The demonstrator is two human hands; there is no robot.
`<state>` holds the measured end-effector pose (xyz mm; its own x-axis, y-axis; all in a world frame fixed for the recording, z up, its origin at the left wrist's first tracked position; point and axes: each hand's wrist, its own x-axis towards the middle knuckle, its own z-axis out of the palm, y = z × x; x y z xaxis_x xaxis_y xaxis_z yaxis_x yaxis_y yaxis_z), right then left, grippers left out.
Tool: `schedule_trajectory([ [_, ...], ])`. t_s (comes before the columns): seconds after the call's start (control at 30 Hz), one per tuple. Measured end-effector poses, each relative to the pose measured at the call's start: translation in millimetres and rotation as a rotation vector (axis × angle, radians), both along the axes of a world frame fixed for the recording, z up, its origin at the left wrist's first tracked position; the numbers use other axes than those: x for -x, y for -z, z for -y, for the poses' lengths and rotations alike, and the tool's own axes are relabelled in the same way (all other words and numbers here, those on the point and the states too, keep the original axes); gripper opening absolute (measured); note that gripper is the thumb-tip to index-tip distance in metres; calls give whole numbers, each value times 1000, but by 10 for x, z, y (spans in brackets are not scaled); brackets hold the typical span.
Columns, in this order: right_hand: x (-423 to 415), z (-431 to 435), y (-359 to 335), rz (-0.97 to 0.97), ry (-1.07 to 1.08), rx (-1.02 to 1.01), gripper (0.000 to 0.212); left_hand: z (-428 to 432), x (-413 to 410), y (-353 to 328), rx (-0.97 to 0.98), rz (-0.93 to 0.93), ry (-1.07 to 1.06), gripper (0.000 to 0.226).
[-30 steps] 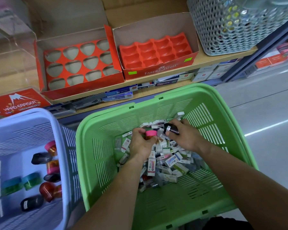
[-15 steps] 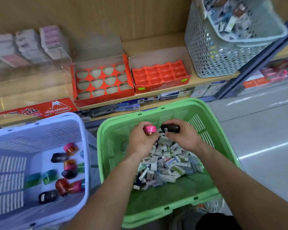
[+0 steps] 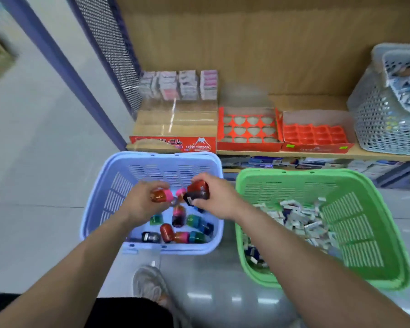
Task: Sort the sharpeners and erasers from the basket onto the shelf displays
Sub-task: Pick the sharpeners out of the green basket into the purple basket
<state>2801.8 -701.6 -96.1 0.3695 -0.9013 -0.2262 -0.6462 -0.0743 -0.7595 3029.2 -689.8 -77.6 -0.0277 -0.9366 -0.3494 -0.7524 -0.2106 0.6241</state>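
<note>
**Inspector:** Location of the items?

**Sorter:** The left hand (image 3: 140, 202) grips a pink-capped sharpener (image 3: 162, 195). The right hand (image 3: 217, 197) is clasped round a dark sharpener (image 3: 197, 191). Both are held above the blue basket (image 3: 166, 155), where other loose sharpeners (image 3: 175, 235) lie on the bottom.

**Inspector:** Change noted?

**Sorter:** A second ago both hands were in the green basket (image 3: 317, 172), picking these two out of the erasers (image 3: 296, 218). They have since carried them across to the blue basket. In my judgement this is pre-sorting: nothing has reached the shelf (image 3: 365, 155) yet. The tray with heart-shaped holes (image 3: 249, 146) and the tray with square cells (image 3: 317, 147) both stand unfilled.

**Inspector:** Anything obscured?

**Sorter:** The frame is blurred. I cannot tell whether the right hand holds one sharpener or two. A pink shape between the hands cannot be identified. The hands cover part of the blue basket's contents, and the grey basket (image 3: 376, 129) is cut off at the right edge
</note>
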Motion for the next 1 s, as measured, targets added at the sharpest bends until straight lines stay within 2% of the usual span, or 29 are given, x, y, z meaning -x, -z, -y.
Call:
schedule_trajectory([
  [0.1,-391,113,404,-186,-143,-65,50,-107,-182,210,-119,-14,-95,40],
  [0.23,-557,164,742,-288,-175,-129,66,-44,-213,468,-179,24,-32,52],
  [0.37,-460,153,503,-244,-196,-42,41,61,-108,428,-131,82,69,42],
  [0.47,-45,86,101,-196,-147,52,34,113,217,271,-46,61,163,27],
  [0.53,437,34,-98,-197,-61,89,32,99,526,183,10,17,220,24],
  [0.6,1029,-27,-160,-251,62,65,30,30,856,119,77,-13,323,29],
  [0.73,2038,-173,65,-416,222,-53,31,-113,1441,174,188,72,568,41],
  [0.9,2441,-316,653,-510,116,-223,40,-63,1868,464,301,272,744,44],
  [1.0,2370,-361,1006,-536,-72,-230,52,28,1938,647,316,329,768,44],
])
